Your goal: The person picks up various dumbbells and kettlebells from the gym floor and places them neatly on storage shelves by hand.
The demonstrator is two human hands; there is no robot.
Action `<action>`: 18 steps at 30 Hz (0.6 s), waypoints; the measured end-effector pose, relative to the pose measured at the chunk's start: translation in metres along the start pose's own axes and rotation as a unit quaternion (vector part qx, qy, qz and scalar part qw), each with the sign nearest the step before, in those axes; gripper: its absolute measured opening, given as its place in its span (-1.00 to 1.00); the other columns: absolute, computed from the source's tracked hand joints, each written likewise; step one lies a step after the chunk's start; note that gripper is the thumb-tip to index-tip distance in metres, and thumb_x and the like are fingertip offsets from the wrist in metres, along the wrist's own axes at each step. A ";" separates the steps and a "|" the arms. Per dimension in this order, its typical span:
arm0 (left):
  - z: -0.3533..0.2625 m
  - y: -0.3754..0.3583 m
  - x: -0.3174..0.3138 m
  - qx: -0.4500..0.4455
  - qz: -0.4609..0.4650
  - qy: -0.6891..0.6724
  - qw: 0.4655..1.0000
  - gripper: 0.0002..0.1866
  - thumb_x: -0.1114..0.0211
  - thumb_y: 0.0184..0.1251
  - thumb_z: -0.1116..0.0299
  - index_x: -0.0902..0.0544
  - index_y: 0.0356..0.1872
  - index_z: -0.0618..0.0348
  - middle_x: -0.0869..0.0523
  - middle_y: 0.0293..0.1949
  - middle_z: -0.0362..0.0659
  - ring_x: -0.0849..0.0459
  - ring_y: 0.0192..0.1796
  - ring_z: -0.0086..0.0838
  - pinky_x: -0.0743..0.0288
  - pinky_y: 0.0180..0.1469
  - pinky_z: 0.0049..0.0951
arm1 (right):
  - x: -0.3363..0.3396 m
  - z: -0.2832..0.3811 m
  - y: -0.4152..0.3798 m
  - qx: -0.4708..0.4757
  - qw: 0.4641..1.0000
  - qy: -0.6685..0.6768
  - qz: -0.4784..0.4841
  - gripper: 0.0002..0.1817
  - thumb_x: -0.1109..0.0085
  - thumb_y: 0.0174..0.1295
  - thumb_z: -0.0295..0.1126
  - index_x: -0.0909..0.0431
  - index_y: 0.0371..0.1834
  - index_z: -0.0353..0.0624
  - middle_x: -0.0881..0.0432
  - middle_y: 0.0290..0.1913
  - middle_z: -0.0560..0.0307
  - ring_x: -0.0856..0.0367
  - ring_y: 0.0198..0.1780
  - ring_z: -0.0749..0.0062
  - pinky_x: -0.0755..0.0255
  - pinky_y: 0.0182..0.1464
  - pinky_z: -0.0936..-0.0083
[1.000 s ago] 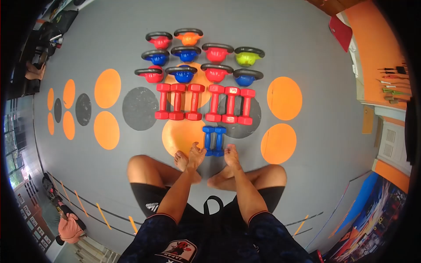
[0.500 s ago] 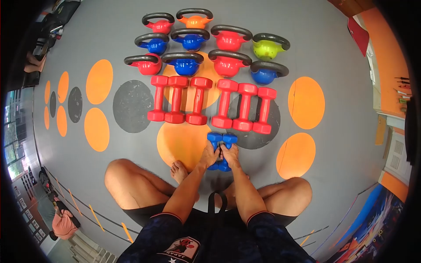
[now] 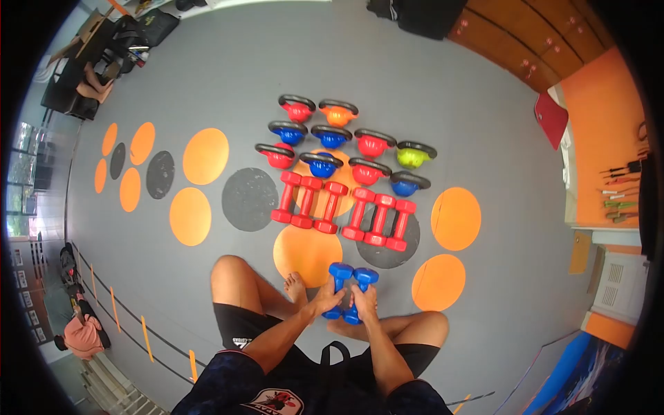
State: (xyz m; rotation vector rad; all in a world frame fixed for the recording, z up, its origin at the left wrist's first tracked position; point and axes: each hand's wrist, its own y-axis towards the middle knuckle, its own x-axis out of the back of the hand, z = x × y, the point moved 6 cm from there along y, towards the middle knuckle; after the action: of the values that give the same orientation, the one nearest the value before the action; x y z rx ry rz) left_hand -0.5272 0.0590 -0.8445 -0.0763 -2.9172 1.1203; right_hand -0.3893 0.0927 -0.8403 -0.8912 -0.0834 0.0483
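Blue dumbbells (image 3: 349, 294), a pair side by side, sit low in the centre of the frame, just above the person's crossed legs. Left hand (image 3: 328, 299) fingers wrapped around the left one; right hand (image 3: 364, 301) wrapped around the right one. Six red dumbbells (image 3: 344, 214) lie in a row above them, on the grey floor (image 3: 484, 111). Kettlebells (image 3: 346, 142) in red, blue, orange and green stand beyond that row, toward the upper centre.
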 end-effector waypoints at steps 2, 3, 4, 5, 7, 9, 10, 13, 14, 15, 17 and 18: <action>-0.040 -0.042 0.003 -0.030 0.013 -0.023 0.999 -0.55 -0.25 0.38 0.39 -0.30 0.20 0.17 -0.56 -0.36 -0.19 -0.60 -0.46 -0.52 -0.52 -0.40 -0.44 | 0.000 0.039 -0.046 0.017 0.998 -0.031 0.054 -0.89 -0.15 0.21 -0.45 -0.43 -0.41 -0.20 -0.47 -0.65 0.17 -0.44 -0.73 0.45 -0.37 -0.67 0.49; -0.063 -0.065 0.007 -0.024 0.012 -0.044 0.999 -0.55 -0.26 0.37 0.40 -0.31 0.20 0.17 -0.55 -0.35 -0.20 -0.60 -0.43 -0.52 -0.52 -0.37 -0.45 | 0.001 0.058 -0.069 0.025 0.995 -0.048 0.079 -0.90 -0.14 0.23 -0.46 -0.42 -0.37 -0.19 -0.48 -0.63 0.16 -0.45 -0.71 0.45 -0.39 -0.65 0.49; -0.087 -0.091 0.010 -0.019 0.012 -0.068 0.997 -0.54 -0.27 0.36 0.41 -0.32 0.20 0.16 -0.55 -0.33 -0.20 -0.61 -0.40 -0.52 -0.52 -0.34 -0.46 | 0.000 0.079 -0.093 0.034 0.993 -0.030 0.107 -0.88 -0.15 0.23 -0.43 -0.41 -0.30 -0.19 -0.49 -0.61 0.16 -0.47 -0.68 0.47 -0.41 -0.62 0.50; -0.111 -0.114 0.014 -0.014 0.011 -0.091 0.996 -0.54 -0.28 0.35 0.42 -0.32 0.21 0.16 -0.54 -0.32 -0.20 -0.61 -0.37 -0.53 -0.53 -0.32 -0.46 | -0.003 0.104 -0.119 0.043 0.990 -0.012 0.136 -0.84 -0.16 0.24 -0.41 -0.41 -0.23 -0.19 -0.51 -0.59 0.16 -0.49 -0.66 0.48 -0.42 -0.60 0.50; -0.156 -0.164 0.027 -0.032 0.014 -0.166 0.986 -0.55 -0.27 0.33 0.45 -0.34 0.19 0.16 -0.54 -0.28 -0.21 -0.60 -0.30 -0.52 -0.53 -0.22 -0.48 | -0.011 0.146 -0.174 0.034 0.981 0.018 0.190 -0.74 -0.17 0.26 -0.38 -0.35 -0.08 -0.17 -0.54 -0.52 0.15 -0.54 -0.59 0.49 -0.47 -0.54 0.50; -0.211 -0.221 0.045 -0.007 0.014 -0.257 0.966 -0.56 -0.25 0.32 0.47 -0.35 0.19 0.16 -0.55 -0.28 -0.22 -0.60 -0.29 -0.52 -0.52 -0.19 -0.48 | -0.028 0.194 -0.226 0.004 0.969 0.038 0.245 -0.62 -0.15 0.28 -0.37 -0.24 0.08 -0.12 -0.56 -0.41 0.12 -0.58 -0.51 0.48 -0.53 -0.48 0.49; -0.231 -0.244 0.056 -0.021 -0.006 -0.249 0.968 -0.65 -0.23 0.40 0.41 -0.37 0.13 0.14 -0.56 -0.29 -0.23 -0.61 -0.29 -0.51 -0.53 -0.16 -0.45 | -0.039 0.218 -0.250 -0.017 0.964 -0.017 0.266 -0.68 -0.04 0.34 -0.44 -0.17 0.07 -0.02 -0.51 -0.34 0.07 -0.57 -0.43 0.41 -0.53 -0.37 0.46; -0.294 -0.316 0.095 -0.076 -0.032 -0.293 0.953 -0.66 -0.21 0.44 0.37 -0.35 0.12 0.18 -0.59 -0.36 -0.20 -0.63 -0.33 -0.50 -0.55 -0.26 -0.46 | -0.086 0.285 -0.319 -0.028 0.940 0.003 0.340 -0.67 -0.04 0.36 -0.44 -0.17 0.10 -0.02 -0.52 -0.31 0.08 -0.58 -0.41 0.41 -0.54 -0.36 0.46; -0.296 -0.329 0.111 -0.093 -0.040 -0.276 0.956 -0.71 -0.20 0.48 0.34 -0.39 0.08 0.18 -0.60 -0.35 -0.21 -0.63 -0.32 -0.50 -0.56 -0.25 -0.43 | -0.105 0.307 -0.343 -0.036 0.935 -0.001 0.354 -0.63 -0.03 0.37 -0.45 -0.16 0.18 -0.02 -0.52 -0.26 0.10 -0.59 -0.38 0.42 -0.54 -0.34 0.46; -0.307 -0.344 0.129 -0.123 -0.056 -0.270 0.953 -0.72 -0.19 0.49 0.33 -0.41 0.10 0.18 -0.61 -0.32 -0.20 -0.63 -0.33 -0.50 -0.56 -0.21 -0.42 | -0.122 0.320 -0.355 0.001 0.926 -0.024 0.378 -0.57 -0.05 0.40 -0.42 -0.15 0.26 0.00 -0.53 -0.22 0.13 -0.60 -0.36 0.43 -0.56 -0.32 0.46; -0.333 -0.380 0.157 -0.109 -0.084 -0.359 0.923 -0.72 -0.18 0.50 0.31 -0.42 0.10 0.18 -0.61 -0.30 -0.20 -0.63 -0.31 -0.50 -0.57 -0.17 -0.42 | -0.156 0.342 -0.382 -0.011 0.917 -0.009 0.398 -0.56 -0.05 0.44 -0.38 -0.16 0.31 0.02 -0.54 -0.22 0.15 -0.60 -0.34 0.44 -0.57 -0.32 0.47; -0.351 -0.397 0.175 -0.121 -0.114 -0.336 0.927 -0.70 -0.19 0.50 0.29 -0.43 0.11 0.18 -0.62 -0.29 -0.20 -0.64 -0.29 -0.50 -0.57 -0.16 -0.42 | -0.169 0.349 -0.390 -0.010 0.912 -0.028 0.409 -0.57 -0.07 0.45 -0.33 -0.18 0.31 0.02 -0.54 -0.21 0.16 -0.62 -0.30 0.44 -0.60 -0.29 0.46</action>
State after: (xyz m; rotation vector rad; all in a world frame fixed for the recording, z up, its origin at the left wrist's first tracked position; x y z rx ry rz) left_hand -0.7066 0.0078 -0.3186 0.7765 -3.4963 0.8678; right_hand -0.5874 0.1050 -0.3274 -0.8930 0.2445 0.8584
